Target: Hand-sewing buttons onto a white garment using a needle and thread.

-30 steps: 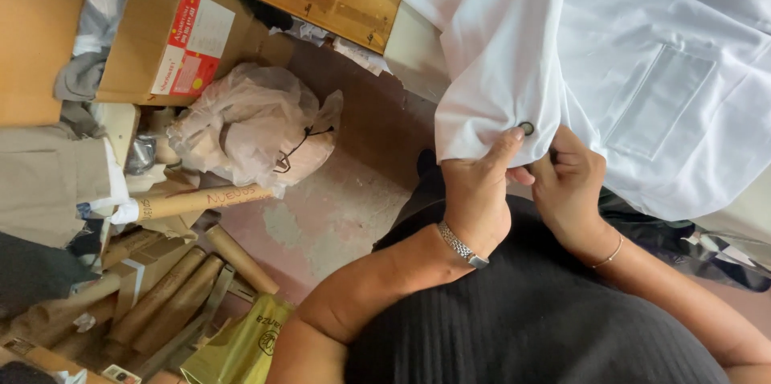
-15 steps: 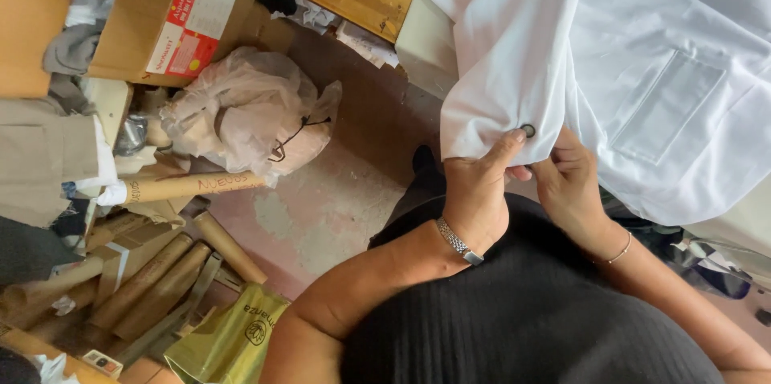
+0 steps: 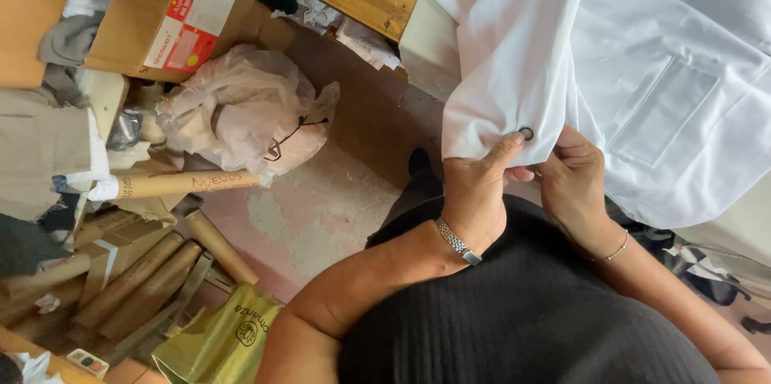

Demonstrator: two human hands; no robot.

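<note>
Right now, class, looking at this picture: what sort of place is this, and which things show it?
Probably a small sewing or tailoring workshop. Both hands, the left hand and right hand, work a dark button on a white garment. Cardboard tubes and a cardboard box clutter the floor.

View shifted slightly: cardboard box (image 3: 173,18) and plastic bag (image 3: 241,115) sit lower in frame vs. 0.5 s ago. Left hand (image 3: 474,191) thumb now closer to dark button (image 3: 526,133) on shirt hem (image 3: 498,139); right hand (image 3: 574,183) raised slightly.
</note>
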